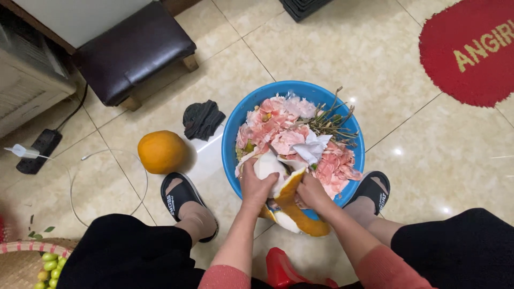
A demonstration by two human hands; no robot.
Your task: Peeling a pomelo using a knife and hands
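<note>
1. the scene is a glossy beige tiled floor (332, 48), seen from above by a seated person whose dark-trousered knees and black sandals frame the bottom of the view.
2. nearest, at the lower left corner, a woven basket (21, 262) holds small green fruits (48, 270).
3. a red plastic object (281, 270) sits between the knees; what it is cannot be told.
4. just above it, the left hand (257, 184) is closed over the white, half-peeled pomelo (270, 168), fingers curled on top of it.
5. the right hand (312, 194) is closed on a flap of thick yellow-orange peel (294, 206), which hangs down from the fruit with its white inside showing.
6. the pomelo is held at the near rim of a blue plastic basin (235, 128), between the person's two feet.
7. the basin is heaped with pink pith and membrane scraps (281, 131), a crumpled white tissue (313, 147), and a bundle of dry green-brown twigs (332, 120) at its far right side.
8. to the left of the basin, apart from it, a whole orange-yellow pomelo (161, 152) rests on the floor, with a crumpled dark cloth (202, 119) near it.
9. farther off: a dark padded stool (134, 51) at upper left, a black power strip (37, 150) with a white cable at far left, and a red mat (471, 51) at upper right.
</note>
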